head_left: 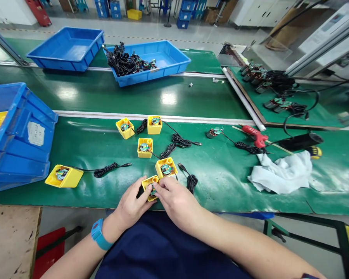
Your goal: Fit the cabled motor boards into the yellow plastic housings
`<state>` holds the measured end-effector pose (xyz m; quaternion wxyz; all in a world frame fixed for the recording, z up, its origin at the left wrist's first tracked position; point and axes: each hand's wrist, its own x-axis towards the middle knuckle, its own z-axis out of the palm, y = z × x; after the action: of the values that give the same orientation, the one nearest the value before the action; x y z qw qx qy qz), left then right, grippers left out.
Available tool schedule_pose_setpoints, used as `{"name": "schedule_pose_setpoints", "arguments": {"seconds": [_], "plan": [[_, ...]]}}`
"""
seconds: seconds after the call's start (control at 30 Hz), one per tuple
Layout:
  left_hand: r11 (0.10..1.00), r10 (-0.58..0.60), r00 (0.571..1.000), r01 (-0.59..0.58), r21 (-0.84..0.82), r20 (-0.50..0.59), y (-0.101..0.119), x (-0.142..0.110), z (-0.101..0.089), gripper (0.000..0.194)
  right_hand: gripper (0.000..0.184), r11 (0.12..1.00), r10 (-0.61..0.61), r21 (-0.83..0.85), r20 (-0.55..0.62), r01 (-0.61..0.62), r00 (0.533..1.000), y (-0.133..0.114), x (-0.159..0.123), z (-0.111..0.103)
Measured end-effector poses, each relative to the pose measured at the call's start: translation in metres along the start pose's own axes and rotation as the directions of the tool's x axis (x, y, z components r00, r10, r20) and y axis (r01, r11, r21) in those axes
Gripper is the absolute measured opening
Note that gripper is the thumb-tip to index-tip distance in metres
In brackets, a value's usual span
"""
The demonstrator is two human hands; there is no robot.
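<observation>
- Head view: the left hand [130,205], wrist angled inward under a blue strap [97,233], curls its fingers around a yellow plastic housing [150,188].
- The right hand [176,201] reaches across from the right, fingers pressed together, pinching the housing's far edge.
- The housing sits at the near edge of the green belt [221,186], just beside a second yellow housing [165,168] with a round circuit board [165,169] inside.

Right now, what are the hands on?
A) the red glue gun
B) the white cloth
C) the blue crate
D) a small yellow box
D. The left hand and right hand are both on the small yellow box at the near edge of the belt; the red glue gun lies well off to the right, untouched.
</observation>
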<state>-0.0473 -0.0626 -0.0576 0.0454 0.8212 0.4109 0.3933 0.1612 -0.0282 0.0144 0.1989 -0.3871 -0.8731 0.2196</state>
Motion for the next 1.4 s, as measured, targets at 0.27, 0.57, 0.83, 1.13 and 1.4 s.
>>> {"name": "schedule_pose_setpoints", "arguments": {"seconds": [0.27,0.57,0.83,1.13,1.4], "plan": [[1.000,0.006,1.000,-0.006,-0.003,0.001,-0.001,-0.004,0.000,0.077,0.030,0.997,-0.067,0.024,-0.043,0.068,0.997,0.003,0.002,-0.006],[0.999,0.015,1.000,-0.014,-0.039,0.019,-0.003,-0.007,0.000,0.083,0.017,0.987,0.055,0.148,0.017,-0.057,0.998,-0.001,0.005,-0.005],[0.999,0.015,1.000,-0.015,-0.042,-0.003,-0.001,-0.004,0.000,0.081,0.016,0.982,0.006,0.187,0.121,-0.029,0.993,0.006,0.015,-0.018],[0.999,-0.007,0.999,0.005,-0.052,-0.031,-0.001,-0.006,0.002,0.082,0.010,0.980,0.048,0.186,0.098,-0.065,0.994,0.006,0.014,-0.008],[0.998,-0.019,1.000,0.019,-0.054,-0.011,-0.001,-0.006,0.002,0.081,0.007,0.973,0.156,0.153,0.136,-0.176,0.978,0.002,0.014,-0.019]]}}
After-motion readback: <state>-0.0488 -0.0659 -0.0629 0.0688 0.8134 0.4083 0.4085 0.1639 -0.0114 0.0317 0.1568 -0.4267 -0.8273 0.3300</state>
